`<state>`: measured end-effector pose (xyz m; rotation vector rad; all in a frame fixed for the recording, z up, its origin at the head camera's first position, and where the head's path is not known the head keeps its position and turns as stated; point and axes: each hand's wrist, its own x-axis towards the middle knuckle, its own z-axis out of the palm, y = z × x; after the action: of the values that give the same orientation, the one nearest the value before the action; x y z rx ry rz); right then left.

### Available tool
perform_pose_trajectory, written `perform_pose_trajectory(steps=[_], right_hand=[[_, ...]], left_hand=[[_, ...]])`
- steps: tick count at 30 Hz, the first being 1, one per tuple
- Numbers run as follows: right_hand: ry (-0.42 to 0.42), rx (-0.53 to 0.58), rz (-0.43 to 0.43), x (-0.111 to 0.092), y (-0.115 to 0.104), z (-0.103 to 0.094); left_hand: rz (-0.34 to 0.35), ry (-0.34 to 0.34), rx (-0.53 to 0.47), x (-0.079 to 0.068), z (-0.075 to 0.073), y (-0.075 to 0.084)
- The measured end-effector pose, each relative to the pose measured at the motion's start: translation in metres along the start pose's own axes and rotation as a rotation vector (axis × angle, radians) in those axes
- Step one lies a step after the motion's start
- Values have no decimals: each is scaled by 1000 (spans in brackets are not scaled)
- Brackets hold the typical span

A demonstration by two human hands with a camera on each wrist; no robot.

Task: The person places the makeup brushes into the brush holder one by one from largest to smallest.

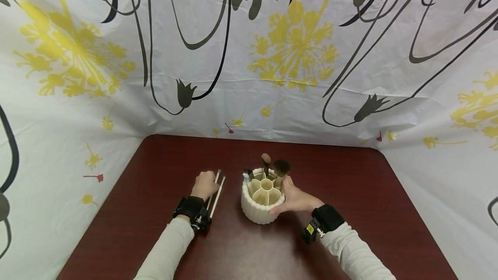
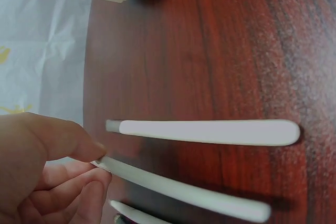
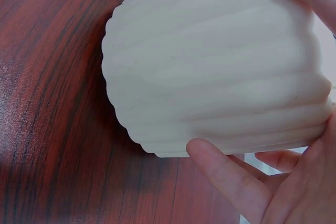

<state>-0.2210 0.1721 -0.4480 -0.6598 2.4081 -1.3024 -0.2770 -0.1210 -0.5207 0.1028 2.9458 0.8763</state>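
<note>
In the head view, my left hand (image 1: 205,185) is over the table, left of the holder. Its thumb and fingers pinch one end of a slim white makeup brush (image 2: 189,190), hiding that end. Beside it, a second white brush (image 2: 210,132) with a silvery collar lies on the table. My right hand (image 1: 297,198) grips the right side of a cream, ribbed makeup brush holder (image 1: 258,211), thumb in front and fingers toward the back. Several brushes stand in its sections, among them a fluffy dark one (image 1: 282,167) and a brown-tipped one (image 1: 266,158).
The dark red wooden table (image 1: 186,154) has rounded far corners. Behind it hangs a white patterned cloth (image 1: 218,64), which also runs along both sides. Part of another pale, slim piece (image 2: 139,215) shows at the lower edge of the left wrist view.
</note>
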Motion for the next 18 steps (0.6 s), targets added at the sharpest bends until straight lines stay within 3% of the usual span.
perform_pose_trajectory(steps=[3,10,18], right_hand=[[8,-26,-18,0,2,1],[2,-46,-5,11,33,1],[-15,-36,-13,14,39,-4]], left_hand=[[4,12,-7,-2,-4,3],[-2,56,-3,-4,-11,11],[10,106,-47,-6,-19,21]])
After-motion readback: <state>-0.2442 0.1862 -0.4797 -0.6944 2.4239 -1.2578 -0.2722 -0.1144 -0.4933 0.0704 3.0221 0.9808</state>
